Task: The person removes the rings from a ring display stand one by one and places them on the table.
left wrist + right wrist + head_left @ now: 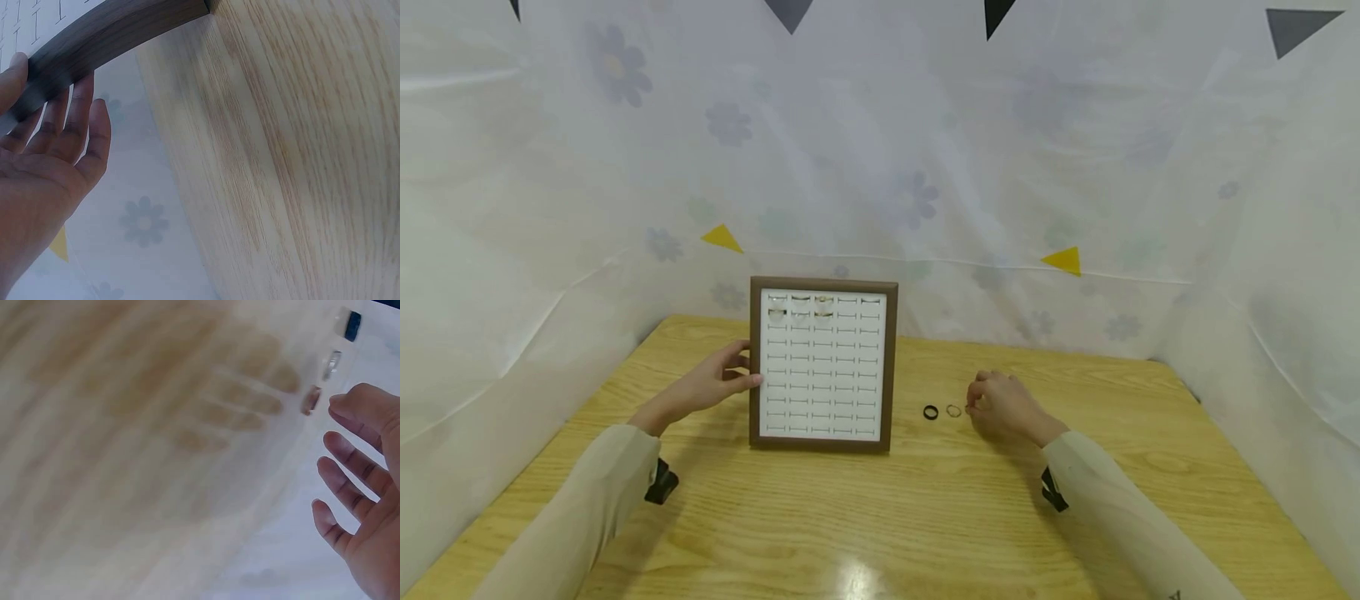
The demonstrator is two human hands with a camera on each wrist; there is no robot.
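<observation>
A ring display tray (892, 367) with a brown wooden frame and a white slotted insert stands tilted on the table, with several rings in its top rows. My left hand (743, 371) holds the tray's left edge, thumb on the front. In the left wrist view the frame (112, 28) runs between my thumb and the straight fingers of my left hand (50, 94). Right of the tray lie a black ring (931, 412) and a thin gold ring (953, 410). My right hand (973, 404) hovers beside them, holding nothing. The right wrist view shows the black ring (353, 325), a silver ring (332, 362) and a coppery ring (310, 399) near the spread fingers of my right hand (337, 444).
The wooden table (925, 517) is walled on three sides by white flowered cloth (1000, 208). Bare wood stretches in front of the tray and hands. A black wrist mount (661, 483) sits under each sleeve.
</observation>
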